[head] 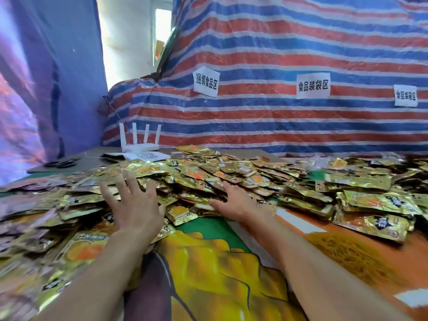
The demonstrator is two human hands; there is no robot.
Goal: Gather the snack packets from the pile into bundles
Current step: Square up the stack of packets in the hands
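Observation:
A big pile of gold and orange snack packets (208,174) covers the table from left to right. My left hand (133,205) lies flat on the pile's near edge with its fingers spread wide and straight. My right hand (234,200) reaches into the pile just right of the middle; its fingertips are buried among the packets, so its grip is hidden. One loose packet (181,214) lies between the two hands. Larger packets (375,224) are stacked at the right.
A printed green, yellow and orange sheet (220,262) covers the near table. A white router (140,140) with antennas stands at the back left beside papers (143,156). A striped tarp wall (278,54) with paper labels rises behind. Dark scissors (61,163) lie far left.

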